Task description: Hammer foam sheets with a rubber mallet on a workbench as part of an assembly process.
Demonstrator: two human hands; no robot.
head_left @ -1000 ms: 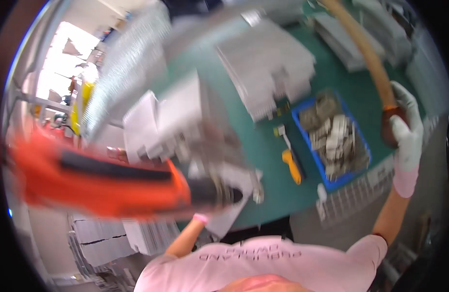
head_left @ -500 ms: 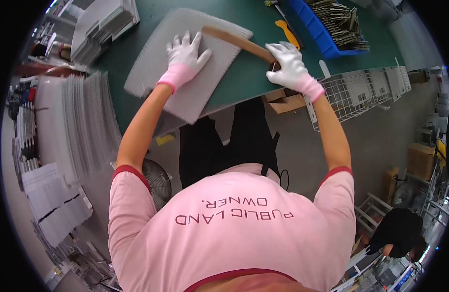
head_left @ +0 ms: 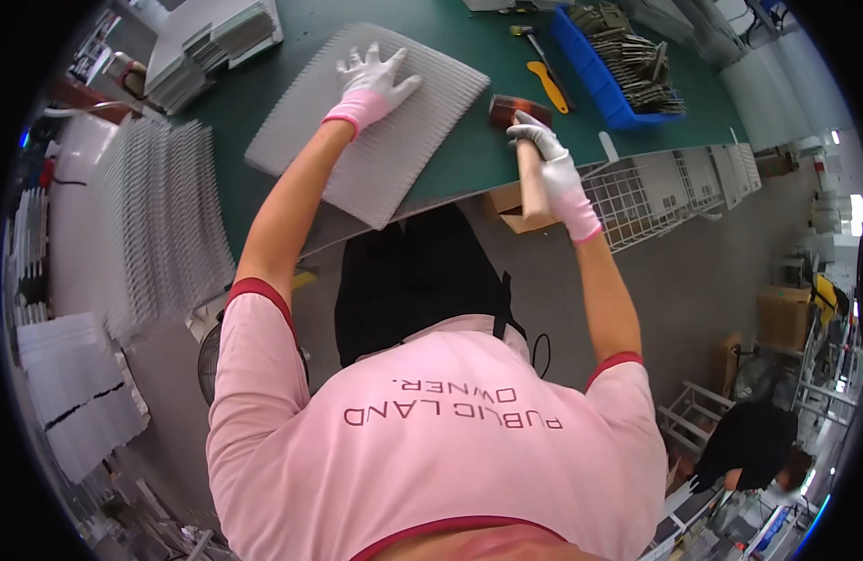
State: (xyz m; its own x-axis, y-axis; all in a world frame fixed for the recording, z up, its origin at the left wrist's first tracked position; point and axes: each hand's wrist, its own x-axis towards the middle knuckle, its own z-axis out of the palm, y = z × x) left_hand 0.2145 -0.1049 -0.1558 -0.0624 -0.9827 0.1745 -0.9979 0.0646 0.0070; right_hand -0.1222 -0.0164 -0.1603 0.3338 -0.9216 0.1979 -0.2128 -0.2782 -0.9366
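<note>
The green table (head_left: 460, 168) spreads beneath and beyond my fingers. My left hand (head_left: 372, 86) rests on the pale sheet (head_left: 403, 140), fingers splayed wide, gripping nothing. My right hand (head_left: 556, 166) has its fingers curled round the mallet (head_left: 531, 182), whose head is just past them. Farther beyond them lie a yellow tool (head_left: 547, 87) and a blue bin (head_left: 595, 82).

- Upper centre: bare green table (head_left: 478, 39) leaves a lane between the sheet (head_left: 403, 131) and the yellow-handled tool (head_left: 547, 87).
- Upper right: the blue bin (head_left: 581, 70) walls off that side.
- Right of centre: a mallet (head_left: 508, 110) obstructs the lane's lower end.
- Upper left: stacked panels (head_left: 228, 37) bound another gap.
</note>
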